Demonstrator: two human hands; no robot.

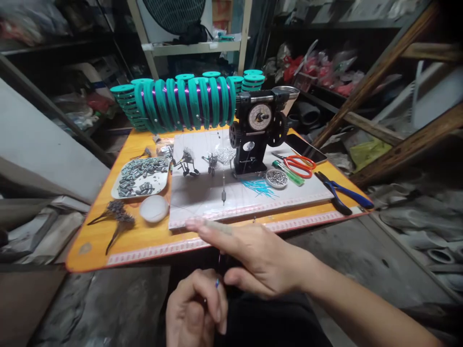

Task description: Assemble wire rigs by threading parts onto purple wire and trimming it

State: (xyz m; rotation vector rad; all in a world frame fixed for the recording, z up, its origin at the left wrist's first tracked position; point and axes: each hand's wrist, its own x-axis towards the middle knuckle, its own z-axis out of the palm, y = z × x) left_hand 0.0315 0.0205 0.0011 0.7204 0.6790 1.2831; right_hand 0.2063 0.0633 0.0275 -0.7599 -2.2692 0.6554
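My left hand [195, 306] is low in the middle, its fingers curled in a pinch. A small blue piece [217, 283] shows at those fingertips; its exact kind is too small to tell. Just above and to the right is my right hand [258, 260], palm down, index finger stretched left over the table's front edge and thumb apart from it. I see nothing held in it. Beyond the hands, a small grey sinker [223, 196] lies over the white board [195, 205], with a thin line running up from it toward teal spools [184, 103] wound with purple line.
A black machine with a dial [252, 130] stands beside the spools. Around it are a dish of metal bits [277, 178], blue strips [259, 187], orange-handled scissors [300, 165], pliers [334, 193] and a phone [306, 147]. Left are a tray of sinkers [117, 193] and a white bowl [154, 208].
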